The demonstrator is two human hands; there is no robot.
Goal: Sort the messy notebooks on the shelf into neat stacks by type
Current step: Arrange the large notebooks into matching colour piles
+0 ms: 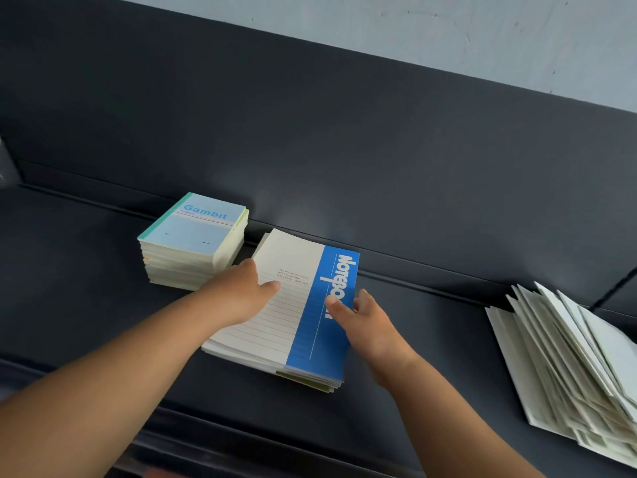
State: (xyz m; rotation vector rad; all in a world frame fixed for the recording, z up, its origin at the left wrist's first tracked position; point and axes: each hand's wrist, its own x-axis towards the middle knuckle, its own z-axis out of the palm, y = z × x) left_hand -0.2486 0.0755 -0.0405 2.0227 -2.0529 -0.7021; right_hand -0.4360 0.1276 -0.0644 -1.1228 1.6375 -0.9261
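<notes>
My left hand [241,291] and right hand [367,317] clasp the blue-banded stack [275,329] by its side edges, thumbs on top, I judge to square it. It lies mid-shelf [103,270]; Gambit stack [193,232] at its ten o'clock, unsorted fan [568,357] at four.

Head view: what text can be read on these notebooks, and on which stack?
"Gambit": top cover of the left stack.
"Notebo...": sideways on the blue band atop the middle stack; the right hand has its thumb over the end.
Small print under "Gambit" and on the middle stack: too blurred to read.
Right pile: no text shows.
</notes>
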